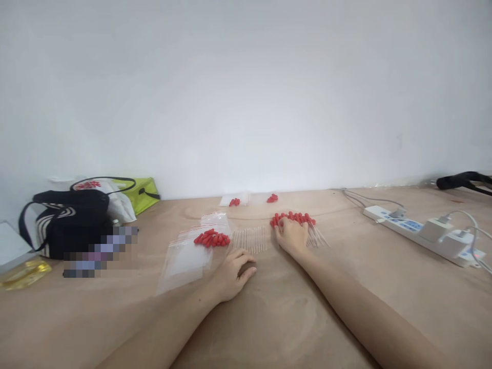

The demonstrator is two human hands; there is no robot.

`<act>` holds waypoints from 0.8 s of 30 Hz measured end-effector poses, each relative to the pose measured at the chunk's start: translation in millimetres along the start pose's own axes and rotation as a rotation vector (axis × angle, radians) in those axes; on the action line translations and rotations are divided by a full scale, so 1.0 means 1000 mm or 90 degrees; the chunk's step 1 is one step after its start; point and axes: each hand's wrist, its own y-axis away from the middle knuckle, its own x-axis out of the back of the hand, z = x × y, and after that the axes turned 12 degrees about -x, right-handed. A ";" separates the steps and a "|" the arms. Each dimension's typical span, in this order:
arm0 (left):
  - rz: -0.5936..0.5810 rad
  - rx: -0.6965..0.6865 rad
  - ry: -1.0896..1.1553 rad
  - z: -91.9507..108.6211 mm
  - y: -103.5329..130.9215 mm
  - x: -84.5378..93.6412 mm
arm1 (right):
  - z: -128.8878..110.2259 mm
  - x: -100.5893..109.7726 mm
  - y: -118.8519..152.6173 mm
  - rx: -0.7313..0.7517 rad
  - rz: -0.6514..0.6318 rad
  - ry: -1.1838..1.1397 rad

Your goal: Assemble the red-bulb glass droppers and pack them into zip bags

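Head view: both your hands reach over the brown surface (269, 323), toward small things set out before the wall (269, 102).
Right hand (292, 237): your fingers curl down onto the right red pile (294, 216); their tips are hidden, so whether they pinch a piece or only touch the pile cannot be told.
Left hand (233, 274): yours rests palm down, fingers loosely bent, thumb apart from forefinger, nothing seen between them.
Stick row (249, 240): pale sticks lie side by side between your hands, pointing away from you.
Loose sticks (318, 238): these slant out from the right red pile, just beside your right hand; whether they join the red pieces is too small to tell.
Left red pile (211, 239): it lies by the clear bags (186, 264), which overlap just left of your left hand.
Far bags (225, 200): near the wall, with two small red clusters (234, 202); inside or on top, you cannot tell.
Step in hand: you seem to be working in the right red pile, your left hand idle.
Next move: judged from here, it calls for a fine fingertip grip and a straight lift, so you neither roll neighbouring pieces nor brush the stick row.
Power strip (407, 226): well off to your right.
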 end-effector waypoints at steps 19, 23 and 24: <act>0.120 0.377 -0.439 -0.047 0.011 0.049 | -0.031 0.006 0.018 -0.007 -0.135 0.056; 0.098 0.391 -0.417 -0.047 0.011 0.047 | -0.035 0.003 0.018 -0.016 -0.140 0.052; 0.097 0.393 -0.414 -0.047 0.010 0.046 | -0.036 0.002 0.018 -0.017 -0.138 0.050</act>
